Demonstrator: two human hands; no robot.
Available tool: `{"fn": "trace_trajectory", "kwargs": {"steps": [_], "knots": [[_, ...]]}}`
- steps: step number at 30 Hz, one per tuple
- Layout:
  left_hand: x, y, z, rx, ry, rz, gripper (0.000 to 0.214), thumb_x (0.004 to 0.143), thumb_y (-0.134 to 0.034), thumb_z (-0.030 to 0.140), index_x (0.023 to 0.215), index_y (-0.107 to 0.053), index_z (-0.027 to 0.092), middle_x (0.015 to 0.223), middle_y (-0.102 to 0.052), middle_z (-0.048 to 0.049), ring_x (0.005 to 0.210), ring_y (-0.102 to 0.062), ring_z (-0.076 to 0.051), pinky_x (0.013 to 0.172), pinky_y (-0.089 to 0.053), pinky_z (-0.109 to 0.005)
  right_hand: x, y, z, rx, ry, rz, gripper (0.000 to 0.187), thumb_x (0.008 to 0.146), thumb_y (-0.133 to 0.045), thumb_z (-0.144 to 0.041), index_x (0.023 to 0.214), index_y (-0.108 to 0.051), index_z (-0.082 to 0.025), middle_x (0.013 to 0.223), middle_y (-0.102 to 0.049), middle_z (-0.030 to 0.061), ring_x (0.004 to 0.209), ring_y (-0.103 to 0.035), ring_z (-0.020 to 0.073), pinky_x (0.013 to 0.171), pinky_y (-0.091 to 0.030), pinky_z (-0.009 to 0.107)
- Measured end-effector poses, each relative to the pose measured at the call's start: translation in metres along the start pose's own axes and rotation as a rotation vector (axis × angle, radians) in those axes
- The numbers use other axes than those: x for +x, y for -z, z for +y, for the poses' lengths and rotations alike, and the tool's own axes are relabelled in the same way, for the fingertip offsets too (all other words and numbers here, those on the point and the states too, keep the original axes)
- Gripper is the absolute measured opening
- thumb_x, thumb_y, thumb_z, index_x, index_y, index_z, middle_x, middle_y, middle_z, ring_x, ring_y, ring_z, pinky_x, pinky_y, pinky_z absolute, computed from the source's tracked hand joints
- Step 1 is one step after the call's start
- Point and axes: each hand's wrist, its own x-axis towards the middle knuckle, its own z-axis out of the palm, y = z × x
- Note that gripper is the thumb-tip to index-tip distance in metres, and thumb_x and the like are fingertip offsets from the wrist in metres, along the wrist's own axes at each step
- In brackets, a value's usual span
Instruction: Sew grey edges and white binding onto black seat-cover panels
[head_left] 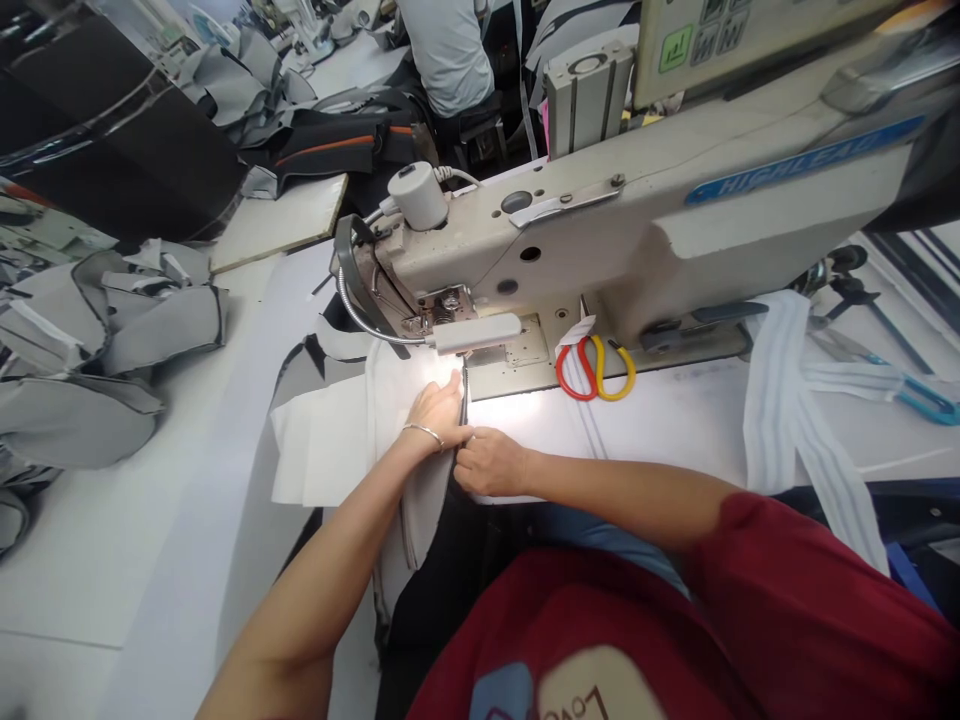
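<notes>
My left hand (437, 408) lies on a grey and white fabric piece (330, 440) with its fingers stretched flat toward the needle area of the sewing machine (600, 230); a thin bracelet circles the wrist. My right hand (487, 462) is closed in a pinch on the dark-edged seam of the same fabric, just behind the left hand. The machine's small lamp (476, 333) lights the cloth under the presser foot.
Red- and yellow-handled scissors (596, 368) lie on the machine bed to the right. A white strap bundle (787, 400) drapes over the table's right side. Stacks of grey cut pieces (90, 340) sit at left. Another person (450, 50) sits at the back.
</notes>
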Motion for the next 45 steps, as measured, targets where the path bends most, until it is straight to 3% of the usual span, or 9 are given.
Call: {"fn": "trace_trajectory", "kwargs": {"steps": [4, 7, 13, 20, 35, 45], "knots": [[0.002, 0.002, 0.004, -0.001, 0.001, -0.025, 0.046, 0.064, -0.051, 0.032, 0.102, -0.054, 0.007, 0.138, -0.023, -0.0112, 0.091, -0.051, -0.022, 0.083, -0.039, -0.030, 0.003, 0.007, -0.001, -0.013, -0.145, -0.055, 0.023, 0.076, -0.039, -0.020, 0.063, -0.057, -0.013, 0.053, -0.051, 0.0046, 0.051, -0.040, 0.0125, 0.050, -0.023, 0.029], [0.003, 0.005, 0.006, 0.018, 0.025, -0.036, 0.040, 0.067, -0.046, 0.024, 0.102, -0.055, 0.007, 0.136, -0.026, -0.0116, 0.087, -0.054, -0.021, 0.082, -0.040, -0.029, 0.002, 0.014, -0.007, -0.087, -0.235, -0.080, 0.022, 0.076, -0.039, -0.018, 0.070, -0.059, -0.010, 0.064, -0.055, 0.0097, 0.061, -0.044, 0.0167, 0.054, -0.027, 0.032], [0.004, 0.006, -0.001, -0.041, 0.020, -0.051, 0.047, 0.068, -0.044, 0.023, 0.113, -0.049, 0.012, 0.138, -0.024, -0.0065, 0.086, -0.056, -0.020, 0.082, -0.042, -0.028, -0.007, 0.015, -0.012, -0.206, -0.097, -0.141, 0.026, 0.079, -0.042, -0.018, 0.086, -0.061, -0.003, 0.097, -0.056, 0.0224, 0.089, -0.046, 0.0255, 0.074, -0.029, 0.041], [0.003, 0.009, -0.003, -0.104, 0.024, -0.073, 0.050, 0.068, -0.043, 0.022, 0.117, -0.045, 0.012, 0.140, -0.019, -0.0067, 0.095, -0.054, -0.021, 0.083, -0.042, -0.026, 0.004, 0.010, -0.002, -0.039, -0.026, -0.292, 0.022, 0.079, -0.044, -0.020, 0.072, -0.063, -0.011, 0.075, -0.062, 0.0107, 0.074, -0.049, 0.0192, 0.069, -0.032, 0.035], [0.002, 0.001, 0.007, -0.086, 0.067, 0.035, 0.040, 0.065, -0.046, 0.016, 0.103, -0.055, 0.009, 0.137, -0.027, -0.0105, 0.085, -0.056, -0.020, 0.082, -0.042, -0.030, 0.001, 0.012, -0.005, -0.115, -0.024, -0.214, 0.024, 0.079, -0.037, -0.008, 0.078, -0.061, -0.007, 0.077, -0.061, 0.0147, 0.071, -0.050, 0.0192, 0.065, -0.034, 0.037], [0.004, 0.001, 0.008, -0.151, 0.100, 0.093, 0.035, 0.066, -0.044, 0.014, 0.099, -0.055, 0.006, 0.132, -0.034, -0.0120, 0.094, -0.052, -0.022, 0.087, -0.039, -0.029, 0.005, 0.016, -0.004, -0.099, -0.085, -0.220, 0.025, 0.078, -0.037, -0.008, 0.077, -0.062, -0.006, 0.075, -0.061, 0.0155, 0.070, -0.051, 0.0210, 0.066, -0.036, 0.039]]}}
